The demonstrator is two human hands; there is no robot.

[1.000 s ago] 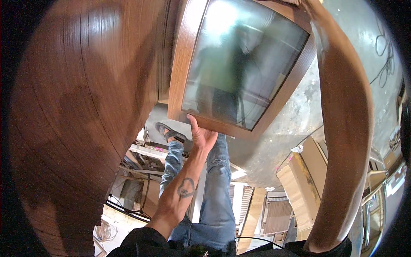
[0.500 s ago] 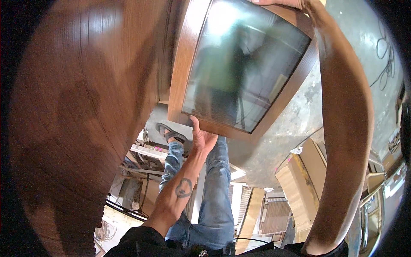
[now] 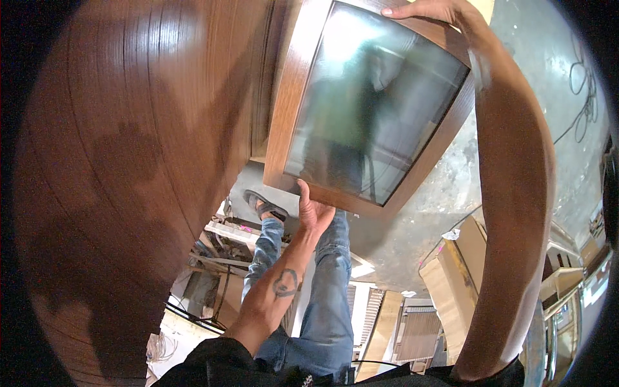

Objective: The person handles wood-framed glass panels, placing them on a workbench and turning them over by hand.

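A wooden-framed glass cabinet door (image 3: 277,138) hangs in front of me, tilted, its dark pane reflecting a bright light and a figure. My left hand (image 3: 314,211) grips its lower edge near the left corner, thumb up on the frame and fingers hidden underneath. At the upper right, my right hand (image 3: 433,10) is closed round the far edge, thumb lying on the frame, the other fingers out of sight. Along the door's left side stands a large brown wood-grain cabinet (image 3: 148,129), with a narrow gap or recess between them.
Grey concrete floor (image 3: 400,242) spreads beneath and to the right. A loop of black cable (image 3: 583,97) lies at the far right. Cardboard pieces (image 3: 451,274) and slatted panels (image 3: 416,332) are at the lower right. Wood scraps (image 3: 222,255) are behind my sandalled foot (image 3: 264,205).
The door and both hands have shifted slightly right and down in view. More of my right hand shows now. The grip of both hands looks the same.
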